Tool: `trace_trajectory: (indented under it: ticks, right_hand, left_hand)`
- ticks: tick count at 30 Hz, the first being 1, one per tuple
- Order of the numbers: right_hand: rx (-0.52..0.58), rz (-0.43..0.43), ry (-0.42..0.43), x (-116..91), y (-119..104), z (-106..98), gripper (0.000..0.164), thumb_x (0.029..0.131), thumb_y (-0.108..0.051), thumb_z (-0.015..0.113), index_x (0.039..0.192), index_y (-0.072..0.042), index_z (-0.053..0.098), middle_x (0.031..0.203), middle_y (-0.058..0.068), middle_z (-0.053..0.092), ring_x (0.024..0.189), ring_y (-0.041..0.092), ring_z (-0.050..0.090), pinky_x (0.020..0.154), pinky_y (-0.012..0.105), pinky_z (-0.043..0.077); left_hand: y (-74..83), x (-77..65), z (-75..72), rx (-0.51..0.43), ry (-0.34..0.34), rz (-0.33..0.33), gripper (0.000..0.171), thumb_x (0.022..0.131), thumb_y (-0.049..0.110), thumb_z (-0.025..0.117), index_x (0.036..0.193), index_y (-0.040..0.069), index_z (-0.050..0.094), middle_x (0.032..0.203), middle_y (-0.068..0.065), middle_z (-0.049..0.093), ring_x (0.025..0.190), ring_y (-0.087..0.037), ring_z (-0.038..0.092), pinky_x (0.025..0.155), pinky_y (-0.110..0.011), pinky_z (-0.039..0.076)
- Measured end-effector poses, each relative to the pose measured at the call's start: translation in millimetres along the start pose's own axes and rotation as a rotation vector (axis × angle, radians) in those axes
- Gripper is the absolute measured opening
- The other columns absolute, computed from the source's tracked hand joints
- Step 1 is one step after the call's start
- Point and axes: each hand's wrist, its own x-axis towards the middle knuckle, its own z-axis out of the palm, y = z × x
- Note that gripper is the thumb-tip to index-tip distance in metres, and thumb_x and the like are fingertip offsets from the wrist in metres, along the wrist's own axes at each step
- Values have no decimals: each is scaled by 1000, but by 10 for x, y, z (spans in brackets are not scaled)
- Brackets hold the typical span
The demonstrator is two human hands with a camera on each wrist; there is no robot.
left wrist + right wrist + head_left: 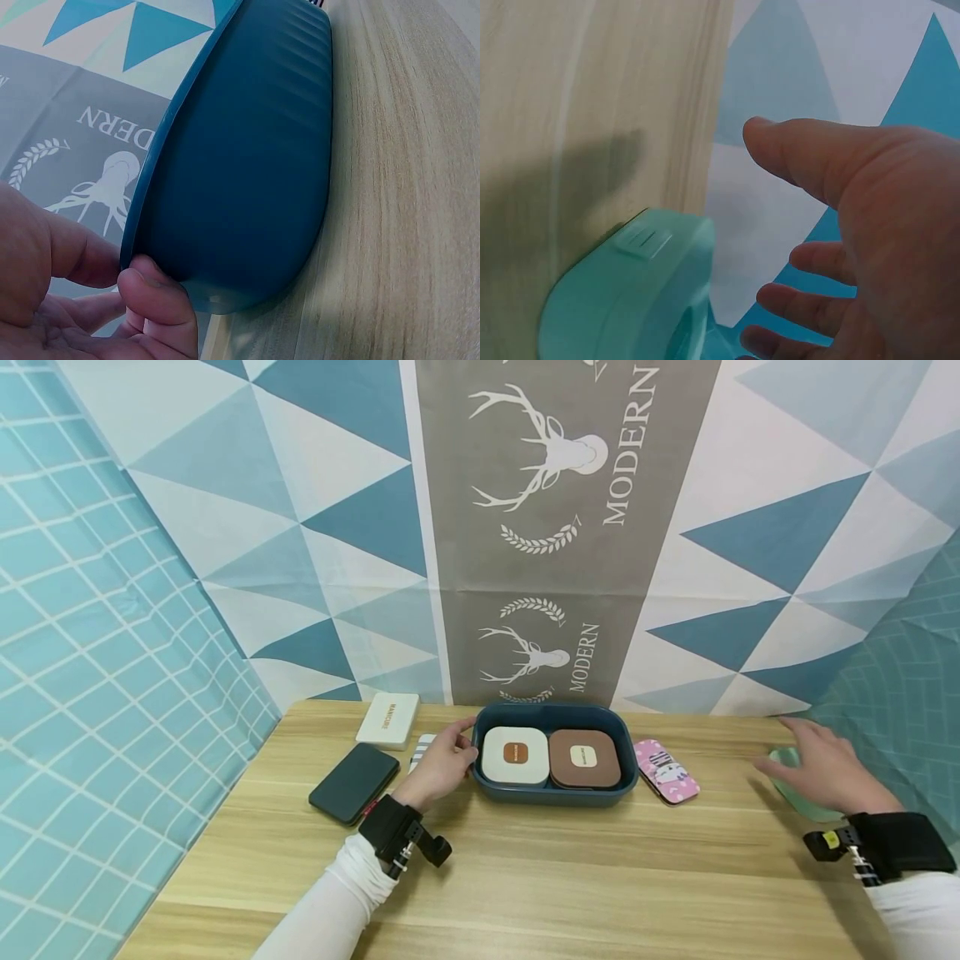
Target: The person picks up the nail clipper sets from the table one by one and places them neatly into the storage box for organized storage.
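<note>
A dark blue oblong bin (555, 797) stands on the wooden table near the patterned backdrop. Inside it sit two rounded-square boxes side by side, one white (495, 768) and one brown (562, 772), each with a small label. My left hand (438, 766) is at the bin's left end; in the left wrist view, thumb and finger pinch its rim (161, 142). Over at the table's right, my right hand (828, 768) hovers with fingers spread, holding nothing. Just beneath it is a mint green case (637, 277), partly hidden by the hand in the head view.
Left of the bin lie a white box marked MANICURE (397, 710), a dark flat case (354, 783) and a striped item (422, 745) partly covered by my left hand. A pink patterned tin (667, 772) lies close to the bin's right end.
</note>
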Motion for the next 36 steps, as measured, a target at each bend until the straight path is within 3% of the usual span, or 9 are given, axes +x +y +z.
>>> trace_trajectory:
  ticks: [12, 21, 29, 36]
  right_hand:
    - [-12, 44, -3, -111, 195, 73, 102, 87, -58, 60, 142, 19, 21, 129, 48, 23, 117, 65, 17, 91, 72, 13]
    - [-52, 152, 36, -145, 274, 133, 104, 85, -59, 61, 137, 23, 22, 122, 50, 23, 112, 67, 19, 88, 72, 18]
    - [-70, 296, -19, -175, 290, 151, 123, 78, -74, 56, 138, 25, 13, 117, 52, 24, 105, 70, 21, 77, 74, 29]
    - [-64, 383, -58, -158, 306, 147, 130, 75, -77, 57, 137, 27, 8, 114, 54, 24, 103, 68, 24, 75, 72, 32]
  left_hand:
    - [0, 2, 8, 5, 5, -7, 52, 98, 4, 48, 148, 11, 35, 98, -12, 48, 67, -24, 54, 53, -29, 42]
    - [-10, 11, 11, 2, 9, -10, 52, 98, 5, 48, 148, 12, 35, 99, -12, 47, 67, -25, 54, 53, -29, 42]
    - [-22, 4, 20, -9, 11, -14, 52, 98, 4, 47, 148, 11, 35, 98, -12, 48, 65, -22, 53, 52, -28, 41]
    - [4, 12, 16, -20, 12, -6, 52, 98, 3, 47, 148, 11, 34, 97, -12, 48, 68, -30, 54, 53, -28, 41]
